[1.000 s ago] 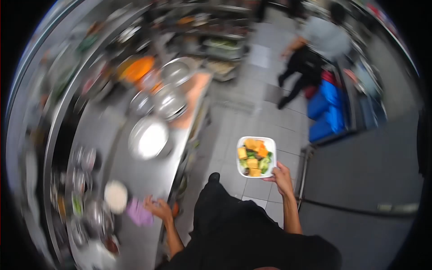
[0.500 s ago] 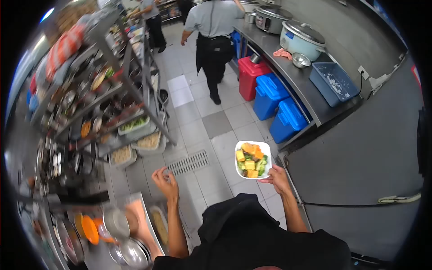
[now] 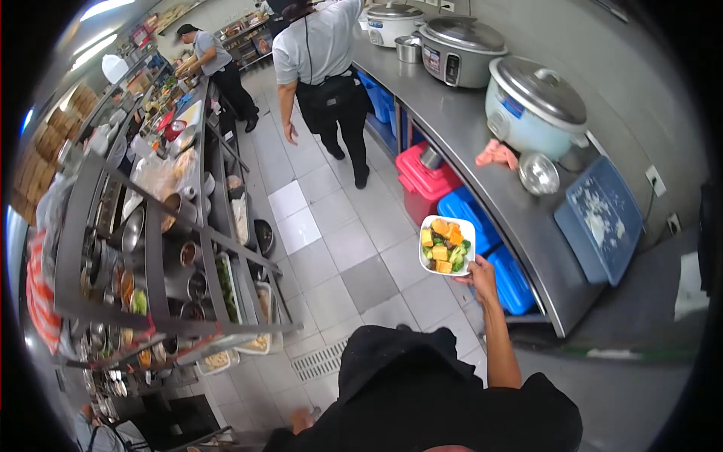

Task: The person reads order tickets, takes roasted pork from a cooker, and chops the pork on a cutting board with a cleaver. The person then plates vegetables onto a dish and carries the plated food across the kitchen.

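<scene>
My right hand (image 3: 482, 280) grips the lower right rim of a white square bowl (image 3: 470, 230) and holds it out above the floor. Inside the bowl lie yellow-orange cubes (image 3: 439, 254) and green broccoli pieces (image 3: 458, 256), with a few dark bits between them. Low in the picture, beside my dark clothing, my left hand (image 3: 303, 419) is smeared by motion. Its fingers cannot be made out, and nothing recognisable shows in it.
A steel counter (image 3: 474, 143) along the right carries rice cookers (image 3: 538, 105), a metal bowl (image 3: 539, 175) and a blue tub (image 3: 600, 218). Red (image 3: 428, 184) and blue bins stand beneath. Left is a loaded rack (image 3: 188, 301). A person (image 3: 324, 68) stands in the aisle ahead.
My view has swung and advanced along the aisle, so the counter and cookers look nearer. The bowl stays in my right hand. My left hand has dropped low, out of its raised position.
</scene>
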The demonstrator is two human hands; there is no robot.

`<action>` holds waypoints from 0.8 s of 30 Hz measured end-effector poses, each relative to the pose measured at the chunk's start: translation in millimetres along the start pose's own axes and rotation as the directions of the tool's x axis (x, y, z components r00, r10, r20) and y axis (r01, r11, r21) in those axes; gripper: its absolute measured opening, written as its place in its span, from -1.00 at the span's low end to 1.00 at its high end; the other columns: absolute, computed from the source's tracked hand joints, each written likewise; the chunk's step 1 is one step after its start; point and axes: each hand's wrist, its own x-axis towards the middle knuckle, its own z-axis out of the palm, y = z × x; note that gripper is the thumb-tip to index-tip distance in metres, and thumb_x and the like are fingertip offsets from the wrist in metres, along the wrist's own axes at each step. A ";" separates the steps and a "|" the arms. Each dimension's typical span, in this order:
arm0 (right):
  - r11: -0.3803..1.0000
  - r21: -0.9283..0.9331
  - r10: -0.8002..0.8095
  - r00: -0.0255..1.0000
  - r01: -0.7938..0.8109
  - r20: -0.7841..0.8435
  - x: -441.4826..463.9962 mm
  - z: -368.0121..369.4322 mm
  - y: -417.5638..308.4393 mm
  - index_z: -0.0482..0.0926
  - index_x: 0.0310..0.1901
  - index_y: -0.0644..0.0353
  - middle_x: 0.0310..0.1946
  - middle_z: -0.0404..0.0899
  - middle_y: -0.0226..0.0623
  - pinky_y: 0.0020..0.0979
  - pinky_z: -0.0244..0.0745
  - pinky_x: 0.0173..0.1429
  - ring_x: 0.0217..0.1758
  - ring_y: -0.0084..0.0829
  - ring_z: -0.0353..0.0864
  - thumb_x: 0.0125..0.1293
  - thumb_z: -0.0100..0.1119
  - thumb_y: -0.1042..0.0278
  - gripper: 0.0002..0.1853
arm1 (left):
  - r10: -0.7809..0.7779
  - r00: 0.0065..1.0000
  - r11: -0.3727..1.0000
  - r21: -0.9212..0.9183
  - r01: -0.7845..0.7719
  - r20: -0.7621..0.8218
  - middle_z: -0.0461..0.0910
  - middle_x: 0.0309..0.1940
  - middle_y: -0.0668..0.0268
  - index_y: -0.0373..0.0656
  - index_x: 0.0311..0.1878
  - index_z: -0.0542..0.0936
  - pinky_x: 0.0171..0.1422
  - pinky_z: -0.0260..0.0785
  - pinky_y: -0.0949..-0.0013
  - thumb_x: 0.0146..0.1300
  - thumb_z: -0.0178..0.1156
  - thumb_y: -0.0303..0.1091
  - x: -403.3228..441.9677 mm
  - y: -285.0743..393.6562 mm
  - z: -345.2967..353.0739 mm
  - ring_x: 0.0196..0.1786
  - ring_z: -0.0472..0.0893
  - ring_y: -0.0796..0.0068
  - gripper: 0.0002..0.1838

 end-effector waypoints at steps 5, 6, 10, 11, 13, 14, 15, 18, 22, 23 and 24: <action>0.995 0.056 -0.083 0.996 0.084 -0.012 193.1 58.8 -42.8 0.42 0.09 0.53 -0.20 0.64 0.04 -0.31 0.74 -0.27 -0.29 -0.14 0.74 0.27 -0.05 0.52 -0.62 | -0.068 0.989 0.996 -0.041 0.074 0.130 0.61 -0.27 0.12 -0.15 -0.11 0.61 0.00 0.38 0.12 0.23 0.12 -0.07 40.2 118.2 14.7 -0.11 0.57 0.14 -0.65; 0.991 0.042 -0.128 0.992 0.128 -0.005 235.3 66.2 -51.2 0.43 0.07 0.52 -0.21 0.64 0.04 -0.30 0.74 -0.27 -0.27 -0.14 0.74 0.28 -0.06 0.52 -0.64 | -0.051 0.989 0.997 -0.047 0.058 0.138 0.61 -0.29 0.13 -0.15 -0.12 0.61 -0.02 0.39 0.13 0.24 0.12 -0.07 57.6 147.3 16.1 -0.13 0.58 0.16 -0.65; 0.982 0.108 -0.151 0.988 0.153 -0.032 391.3 133.4 -91.5 0.39 0.10 0.52 -0.11 0.61 0.01 -0.29 0.75 -0.16 -0.20 -0.16 0.73 0.28 -0.10 0.54 -0.63 | 0.066 0.989 0.993 -0.101 -0.053 0.136 0.61 -0.37 0.19 -0.15 -0.16 0.62 -0.14 0.43 0.18 0.25 0.11 -0.04 153.4 268.8 3.6 -0.22 0.60 0.26 -0.64; 0.980 0.116 -0.155 0.987 0.159 -0.038 435.9 146.1 -99.2 0.35 0.12 0.54 -0.10 0.59 0.04 -0.25 0.75 -0.13 -0.16 -0.11 0.71 0.29 -0.13 0.54 -0.62 | 0.089 0.988 0.989 -0.125 -0.073 0.128 0.61 -0.39 0.21 -0.15 -0.17 0.62 -0.17 0.44 0.19 0.25 0.11 -0.03 176.7 304.0 -2.0 -0.25 0.61 0.28 -0.64; 0.981 0.111 -0.154 0.987 0.157 -0.036 507.1 190.1 -132.0 0.35 0.03 0.58 -0.11 0.57 0.09 -0.22 0.75 -0.12 -0.15 -0.01 0.70 0.28 -0.11 0.56 -0.67 | 0.142 0.985 0.973 -0.197 -0.122 0.093 0.61 -0.43 0.23 -0.16 -0.18 0.62 -0.23 0.47 0.21 0.26 0.11 -0.02 226.5 381.2 -23.1 -0.30 0.63 0.33 -0.63; 0.977 0.136 -0.156 0.985 0.164 -0.069 536.7 219.9 -146.7 0.34 0.00 0.60 -0.12 0.56 0.11 -0.21 0.75 -0.12 -0.16 0.02 0.69 0.27 -0.10 0.56 -0.69 | 0.188 0.980 0.956 -0.242 -0.168 0.063 0.61 -0.45 0.25 -0.16 -0.19 0.62 -0.26 0.48 0.22 0.26 0.11 -0.02 256.1 415.3 -38.7 -0.32 0.63 0.35 -0.63; 0.979 0.151 -0.134 0.990 0.140 -0.046 571.4 242.7 -158.4 0.34 -0.03 0.60 -0.10 0.54 0.13 -0.21 0.75 -0.12 -0.16 0.02 0.69 0.27 -0.09 0.56 -0.70 | 0.280 0.958 0.913 -0.295 -0.284 -0.055 0.62 -0.40 0.23 -0.17 -0.17 0.64 -0.30 0.46 0.29 0.30 0.09 0.00 312.0 444.0 -43.8 -0.35 0.64 0.37 -0.61; 0.985 0.144 -0.094 0.996 0.093 -0.001 679.5 330.2 -174.8 0.33 0.00 0.63 -0.04 0.51 0.18 -0.14 0.74 -0.07 -0.13 0.06 0.68 0.25 -0.07 0.55 -0.66 | 0.390 0.912 0.697 -0.605 -0.384 -0.129 0.62 -0.33 0.30 -0.07 0.00 0.58 -0.39 0.35 0.50 0.43 0.01 -0.15 335.4 585.5 -142.1 -0.40 0.59 0.57 -0.72; 0.951 0.288 -0.158 0.979 0.115 0.132 825.2 413.8 -191.1 0.34 0.08 0.63 -0.07 0.55 0.16 -0.12 0.73 -0.03 -0.12 0.03 0.68 0.25 0.07 0.48 -0.57 | 0.007 0.983 0.625 -0.768 0.139 0.183 0.59 -0.08 0.25 0.04 0.19 0.42 -0.33 0.44 0.24 0.38 0.01 0.01 312.7 570.8 -126.7 -0.23 0.62 0.39 -0.58; 0.960 0.267 -0.121 0.983 0.081 0.137 870.1 428.1 -192.4 0.34 0.09 0.61 -0.08 0.56 0.15 -0.11 0.70 0.02 -0.08 0.06 0.66 0.27 0.10 0.45 -0.56 | -0.105 0.931 0.545 -0.763 0.348 0.349 0.59 -0.06 0.19 0.04 0.19 0.41 -0.31 0.45 0.17 0.36 0.00 0.04 293.4 557.4 -93.4 -0.25 0.63 0.34 -0.56; 0.965 0.261 -0.064 0.992 0.034 0.107 904.7 446.6 -200.6 0.34 0.11 0.61 -0.05 0.54 0.15 -0.06 0.69 0.04 -0.03 0.07 0.64 0.28 0.11 0.47 -0.56 | -0.190 0.858 0.462 -0.728 0.506 0.477 0.59 -0.02 0.13 0.04 0.21 0.40 -0.26 0.50 0.13 0.34 -0.01 0.13 264.2 555.3 -53.7 -0.20 0.65 0.24 -0.49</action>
